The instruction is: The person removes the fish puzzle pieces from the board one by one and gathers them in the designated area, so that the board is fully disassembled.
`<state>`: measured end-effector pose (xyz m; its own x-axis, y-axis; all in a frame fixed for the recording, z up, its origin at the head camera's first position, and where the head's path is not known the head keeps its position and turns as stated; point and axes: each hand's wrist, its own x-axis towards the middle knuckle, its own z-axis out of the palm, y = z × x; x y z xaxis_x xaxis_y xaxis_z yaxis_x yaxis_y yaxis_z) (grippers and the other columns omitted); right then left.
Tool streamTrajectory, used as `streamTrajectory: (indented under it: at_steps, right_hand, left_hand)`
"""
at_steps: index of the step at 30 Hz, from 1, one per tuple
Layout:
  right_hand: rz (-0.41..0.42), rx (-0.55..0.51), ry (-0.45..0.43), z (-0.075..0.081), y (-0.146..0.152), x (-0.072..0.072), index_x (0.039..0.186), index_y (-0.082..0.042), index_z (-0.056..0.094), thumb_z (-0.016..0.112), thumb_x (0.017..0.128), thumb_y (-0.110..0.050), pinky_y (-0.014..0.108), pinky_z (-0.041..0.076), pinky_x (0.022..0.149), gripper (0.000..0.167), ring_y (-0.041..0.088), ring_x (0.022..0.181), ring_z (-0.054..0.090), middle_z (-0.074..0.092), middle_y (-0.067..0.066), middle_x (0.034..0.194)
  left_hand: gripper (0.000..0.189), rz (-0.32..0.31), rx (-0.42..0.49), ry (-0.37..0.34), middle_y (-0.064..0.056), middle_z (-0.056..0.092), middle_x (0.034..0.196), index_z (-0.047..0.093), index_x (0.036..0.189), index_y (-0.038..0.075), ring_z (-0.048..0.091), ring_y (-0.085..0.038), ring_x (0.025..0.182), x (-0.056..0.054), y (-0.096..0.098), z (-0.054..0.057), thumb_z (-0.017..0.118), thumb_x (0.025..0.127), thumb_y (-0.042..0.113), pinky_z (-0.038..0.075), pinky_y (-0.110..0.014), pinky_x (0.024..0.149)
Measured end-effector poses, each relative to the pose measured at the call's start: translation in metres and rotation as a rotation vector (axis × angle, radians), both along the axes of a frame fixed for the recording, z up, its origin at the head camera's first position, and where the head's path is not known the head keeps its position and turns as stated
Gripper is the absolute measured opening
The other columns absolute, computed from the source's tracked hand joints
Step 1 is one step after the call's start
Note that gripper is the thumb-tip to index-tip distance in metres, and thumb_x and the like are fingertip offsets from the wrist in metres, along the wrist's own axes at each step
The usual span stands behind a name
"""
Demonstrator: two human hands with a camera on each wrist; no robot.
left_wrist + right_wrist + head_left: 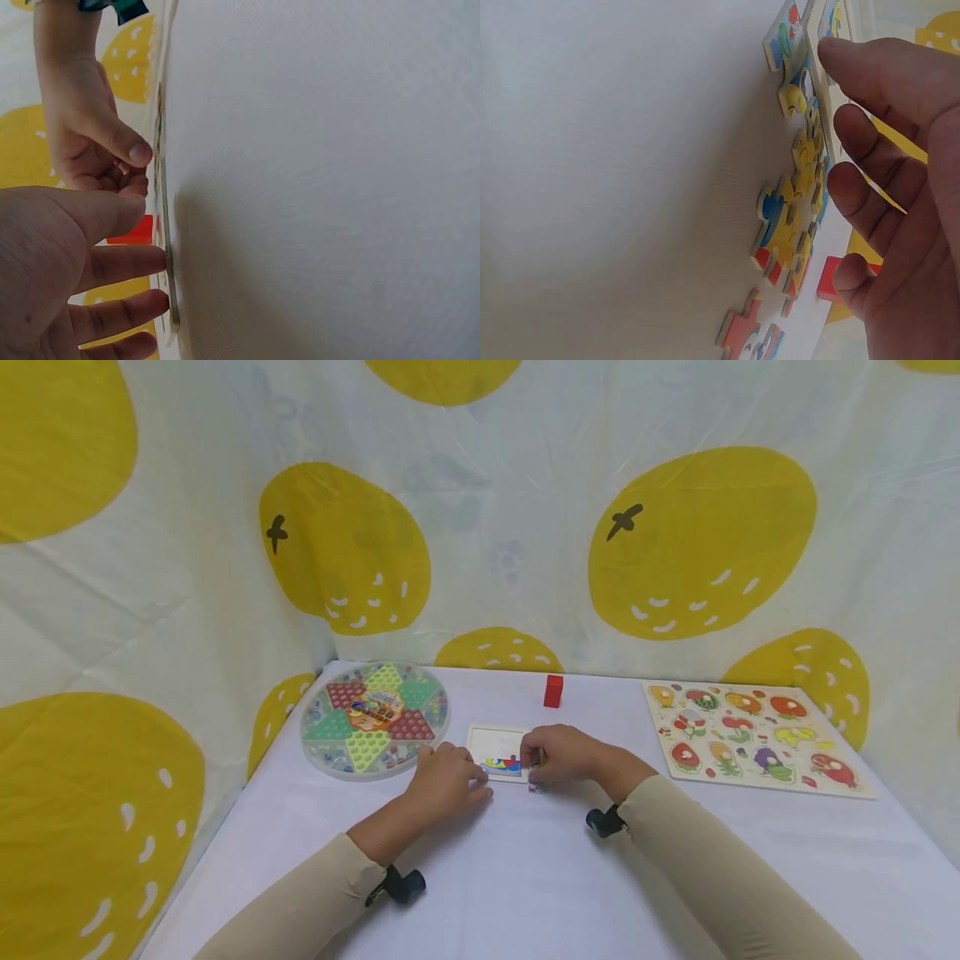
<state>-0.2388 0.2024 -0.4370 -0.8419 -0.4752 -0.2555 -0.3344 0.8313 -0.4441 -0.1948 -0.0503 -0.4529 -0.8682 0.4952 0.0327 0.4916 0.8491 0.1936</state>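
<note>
A small pale jigsaw tray (493, 737) lies flat on the table, with joined colourful puzzle pieces (501, 766) along its near side. My left hand (446, 781) is at the tray's left side; in the left wrist view its extended fingertips (154, 302) reach the tray's edge (172, 292). Over the tray's right edge, my right hand (564, 754) has loosely bent fingers. In the right wrist view its thumb (847, 64) overlaps the tray, and nothing shows between the fingers. Several loose jigsaw pieces (784, 232) lie beside the tray under this hand, mostly hidden in the head view.
A round Chinese checkers board (411, 724) lies to the left of the tray. Behind the tray stands a red block (553, 691). A wooden fruit peg puzzle (757, 739) occupies the right side. A patterned curtain (510, 510) hangs along the table's back edge.
</note>
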Motion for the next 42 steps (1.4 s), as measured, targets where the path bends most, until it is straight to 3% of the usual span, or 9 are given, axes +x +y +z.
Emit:
streamTrajectory:
  at_steps: [10, 16, 25, 33, 42]
  right_hand:
    - [-0.015, -0.054, -0.031, -0.002, -0.015, -0.009, 0.121, -0.030, 0.077, 0.085, 0.093, -0.024, 0.032, 0.057, 0.086, 0.029, 0.014, 0.101, 0.061, 0.067, -0.011, 0.109]
    - [0.047, -0.054, -0.025, -0.002, -0.028, -0.013, 0.130, -0.029, 0.076, 0.083, 0.096, -0.023, 0.033, 0.054, 0.093, 0.035, 0.012, 0.103, 0.060, 0.067, -0.011, 0.113]
    - [0.132, -0.003, -0.022, -0.001, -0.040, -0.022, 0.129, -0.029, 0.076, 0.081, 0.096, -0.017, 0.030, 0.055, 0.087, 0.035, 0.011, 0.096, 0.063, 0.066, -0.010, 0.110]
    - [0.131, -0.012, -0.073, -0.002, -0.040, -0.026, 0.124, -0.031, 0.076, 0.082, 0.095, -0.012, 0.031, 0.058, 0.086, 0.035, 0.015, 0.097, 0.063, 0.067, -0.008, 0.109]
    - [0.115, -0.004, -0.085, -0.001, -0.038, -0.026, 0.127, -0.035, 0.077, 0.081, 0.096, -0.015, 0.030, 0.057, 0.089, 0.037, 0.014, 0.100, 0.063, 0.066, -0.011, 0.109]
  left_hand:
    - [0.027, 0.007, -0.009, -0.002, 0.006, 0.067, 0.101, 0.086, 0.112, 0.029, 0.054, -0.018, 0.100, 0.002, 0.000, 0.000, 0.079, 0.095, 0.049, 0.035, -0.048, 0.087]
    - [0.028, 0.005, -0.008, -0.009, 0.006, 0.067, 0.100, 0.086, 0.115, 0.029, 0.054, -0.017, 0.099, 0.003, 0.001, -0.003, 0.078, 0.095, 0.048, 0.034, -0.046, 0.085]
    - [0.025, 0.003, 0.007, 0.041, 0.006, 0.068, 0.101, 0.086, 0.112, 0.031, 0.055, -0.019, 0.099, 0.005, 0.001, -0.004, 0.077, 0.096, 0.048, 0.035, -0.046, 0.084]
    - [0.026, 0.018, 0.002, 0.016, 0.006, 0.068, 0.102, 0.085, 0.114, 0.030, 0.055, -0.018, 0.101, 0.006, 0.003, -0.002, 0.076, 0.097, 0.049, 0.035, -0.047, 0.086]
    - [0.028, 0.032, -0.015, 0.006, 0.005, 0.069, 0.104, 0.085, 0.114, 0.030, 0.054, -0.019, 0.103, 0.007, 0.004, 0.002, 0.077, 0.096, 0.050, 0.035, -0.046, 0.085]
